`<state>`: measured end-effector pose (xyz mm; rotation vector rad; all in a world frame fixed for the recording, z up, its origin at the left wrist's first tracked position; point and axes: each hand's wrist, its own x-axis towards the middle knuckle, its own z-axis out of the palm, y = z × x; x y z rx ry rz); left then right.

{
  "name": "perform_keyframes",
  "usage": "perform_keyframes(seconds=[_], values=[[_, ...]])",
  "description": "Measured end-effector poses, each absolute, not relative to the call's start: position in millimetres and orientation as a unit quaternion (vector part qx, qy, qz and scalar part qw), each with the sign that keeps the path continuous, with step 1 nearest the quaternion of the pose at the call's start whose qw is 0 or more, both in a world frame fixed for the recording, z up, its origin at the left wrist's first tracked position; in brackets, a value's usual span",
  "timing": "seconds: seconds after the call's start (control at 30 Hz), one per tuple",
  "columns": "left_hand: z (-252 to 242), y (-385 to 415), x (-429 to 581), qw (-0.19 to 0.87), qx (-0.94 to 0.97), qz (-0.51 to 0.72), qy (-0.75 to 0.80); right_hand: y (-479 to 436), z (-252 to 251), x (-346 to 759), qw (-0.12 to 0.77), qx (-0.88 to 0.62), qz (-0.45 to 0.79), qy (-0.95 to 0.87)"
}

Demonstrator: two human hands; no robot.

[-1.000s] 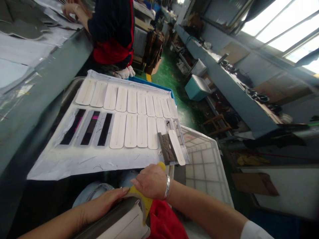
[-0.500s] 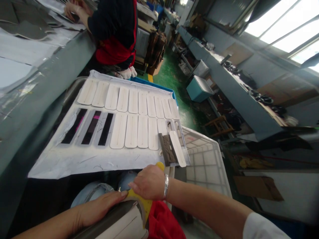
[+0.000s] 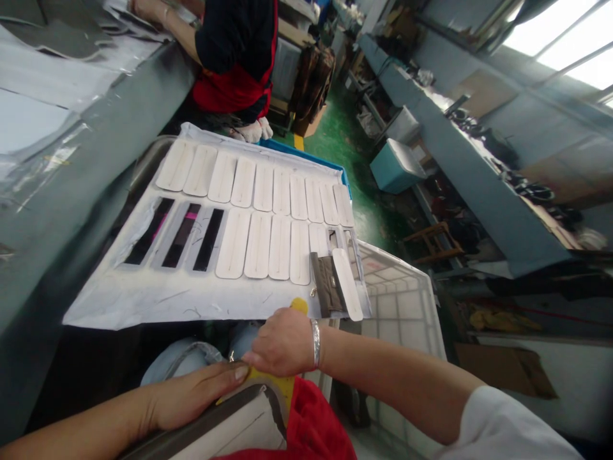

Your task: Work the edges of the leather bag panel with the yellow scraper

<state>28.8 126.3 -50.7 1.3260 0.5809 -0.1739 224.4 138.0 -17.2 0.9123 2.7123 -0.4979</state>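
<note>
Right hand [image 3: 283, 342] closed in a fist round a yellow tool [image 3: 280, 385]. Yellow shows above the knuckles and again below the palm. Working end hidden, so cannot tell what kind of tool. Bracelet [image 3: 315, 343] on that wrist. Left hand [image 3: 194, 395] open, fingers laid flat on a grey-edged white panel [image 3: 239, 427], gripping nothing, fingertips touching the yellow tool. Panel lies low, directly under both hands, its far corner meeting the tool. Red cloth [image 3: 316, 429] just below the right hand.

Ahead of the hands: white backing sheet [image 3: 143, 306] carrying two rows of white strips [image 3: 258, 237]. Three dark empty slots [image 3: 182, 227] ahead of the left hand. Ahead of the right hand, one loose white strip [image 3: 348, 285] beside a grey-brown piece [image 3: 327, 292]. White crate [image 3: 407, 306] to the right of the right hand. Far ahead, a co-worker [image 3: 237, 51] in a dark top.

Judgement: the tool appears to be working the panel's corner. Doing it well likely calls for flat, firm left-hand pressure close to the tool, fingertips clear of its working end, and a steady right-hand grip so the panel does not slide.
</note>
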Motion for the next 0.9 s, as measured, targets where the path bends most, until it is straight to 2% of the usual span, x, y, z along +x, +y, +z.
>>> perform_keyframes(seconds=[0.23, 0.43, 0.73, 0.9], values=[[-48, 127, 33, 0.733, 0.617, -0.102, 0.268, 134, -22, 230, 0.104, 0.299, -0.18, 0.931], [-43, 127, 41, 0.755, 0.618, -0.057, 0.212, 125, -23, 237, 0.145, 0.319, -0.2, 0.915], [-30, 131, 56, 0.694, 0.691, -0.058, 0.194, 108, -23, 247, 0.124, 0.369, -0.225, 0.893], [-21, 123, 63, 0.656, 0.712, -0.085, 0.235, 104, -19, 248, 0.13, 0.387, -0.23, 0.883]])
